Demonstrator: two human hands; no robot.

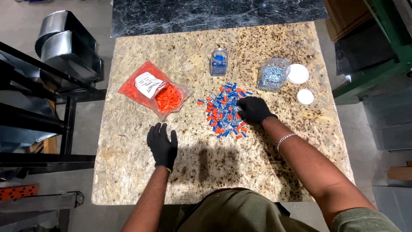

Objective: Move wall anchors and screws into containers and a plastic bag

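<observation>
Mixed pile of small orange and blue connectors (224, 111) with silvery bits in it sits at frame centre on the chipboard table (128, 172). Right hand (254, 109), black glove, is on the pile's right edge, palm down, fingers curled into the pieces. Can't tell if it's actually pinching one; the fingertips are buried. Right forearm runs in from lower right, thin bracelet (285, 139) at the wrist.

Left hand (162, 145), also black-gloved, lies flat on the bare table left of and below the pile, well apart from it. Fingers extended and slightly spread, holding nothing. Forearm comes straight up from the bottom edge.

Containers:
- Small clear jar (219, 62), just above the pile, upright, lid off, blue pieces in the bottom part.
- Bigger clear jar (272, 74), upper right of the pile, tilted on its side, holds silvery pieces.
- Two white round lids (298, 74) right of the big jar, one touching or just beside it, the smaller one lower, both flat on the table.
- Clear plastic bag (155, 89), left of the pile, full of orange connectors, white label on top, mouth towards the pile.

Dark stone-like slab (214, 15) along the table's far edge, top of frame.
</observation>
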